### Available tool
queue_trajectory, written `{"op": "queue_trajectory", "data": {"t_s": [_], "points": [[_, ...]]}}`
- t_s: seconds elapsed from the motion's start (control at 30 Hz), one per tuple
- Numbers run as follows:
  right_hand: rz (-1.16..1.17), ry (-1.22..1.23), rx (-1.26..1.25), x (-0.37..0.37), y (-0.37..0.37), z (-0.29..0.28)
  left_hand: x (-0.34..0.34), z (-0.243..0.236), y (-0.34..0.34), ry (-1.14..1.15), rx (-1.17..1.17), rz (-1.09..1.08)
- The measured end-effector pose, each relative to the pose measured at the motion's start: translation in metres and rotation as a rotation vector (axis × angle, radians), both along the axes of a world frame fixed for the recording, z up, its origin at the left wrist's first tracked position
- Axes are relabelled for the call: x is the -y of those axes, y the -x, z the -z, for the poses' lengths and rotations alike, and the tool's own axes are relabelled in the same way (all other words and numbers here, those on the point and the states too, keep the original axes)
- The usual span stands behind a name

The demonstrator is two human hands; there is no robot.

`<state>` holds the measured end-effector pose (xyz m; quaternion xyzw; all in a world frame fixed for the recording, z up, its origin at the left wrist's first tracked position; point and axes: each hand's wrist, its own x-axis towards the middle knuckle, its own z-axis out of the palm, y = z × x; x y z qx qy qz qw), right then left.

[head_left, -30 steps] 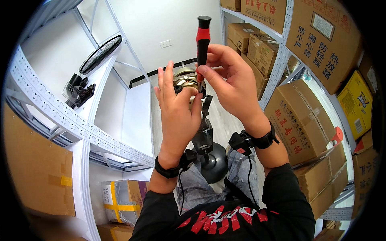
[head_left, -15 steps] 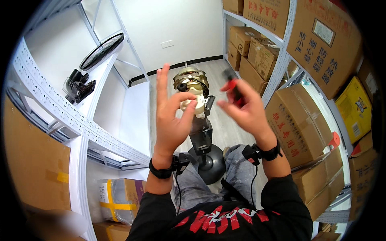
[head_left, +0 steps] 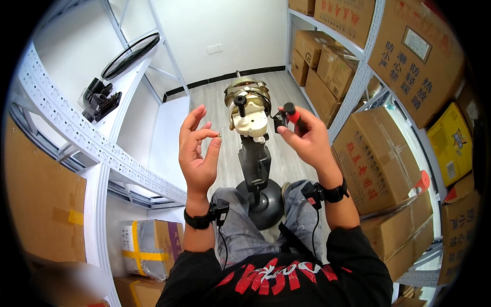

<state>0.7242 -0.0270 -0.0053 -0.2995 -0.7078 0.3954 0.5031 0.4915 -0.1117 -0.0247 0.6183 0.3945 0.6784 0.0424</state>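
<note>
A fan motor assembly [head_left: 246, 97], with a metal body, cream housing [head_left: 253, 123] and black knob [head_left: 240, 102], tops a dark stand [head_left: 254, 163] on a round black base [head_left: 268, 210]. My left hand [head_left: 199, 156] is left of it, thumb and index finger pinched on a tiny metal piece [head_left: 218, 136], too small to identify surely. Right of the housing, my right hand [head_left: 307, 143] grips a red-and-black screwdriver [head_left: 292, 115] together with a small black part [head_left: 280, 121].
A black mesh fan guard [head_left: 128, 53] and black parts [head_left: 97, 100] lie on the left white shelf [head_left: 120, 102]. Several cardboard boxes [head_left: 373, 158] fill the right rack, with a yellow box [head_left: 450, 143] among them. A taped package [head_left: 146, 248] sits low at left.
The screwdriver has come out of the housing and moved right with my right hand, which now also holds the black part. My left hand has drawn away leftward and down, uncovering the housing.
</note>
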Motion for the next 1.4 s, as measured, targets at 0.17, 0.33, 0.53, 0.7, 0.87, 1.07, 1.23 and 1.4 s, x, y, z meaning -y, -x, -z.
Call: {"op": "queue_trajectory", "data": {"t_s": [0.17, 0.33, 0.53, 0.7, 0.87, 1.07, 1.23, 1.4], "points": [[0.055, 0.010, -0.056, -0.022, -0.019, 0.009, -0.004, 0.013, 0.006, 0.072, 0.080, 0.042], [0.129, -0.296, -0.036, -0.042, -0.018, -0.009, -0.011, 0.017, 0.007, 0.116, 0.064, 0.048], [0.140, -0.555, 0.060, -0.078, -0.004, -0.034, -0.023, 0.019, 0.007, 0.189, 0.147, 0.219], [0.092, -0.512, 0.033, -0.112, 0.029, -0.020, -0.026, 0.018, 0.007, 0.238, 0.193, 0.245], [-0.196, -0.312, -0.055, -0.123, 0.055, 0.015, -0.020, 0.014, 0.012, 0.255, 0.168, 0.207], [-0.318, -0.045, -0.095, -0.111, 0.042, 0.018, -0.019, 0.016, 0.017, 0.225, 0.214, 0.213], [-0.305, -0.090, -0.085, -0.091, 0.026, 0.018, -0.015, 0.021, 0.022, 0.221, 0.227, 0.205], [-0.248, 0.038, 0.022, -0.069, 0.003, 0.022, -0.012, 0.029, 0.034, 0.196, 0.276, 0.212]]}}
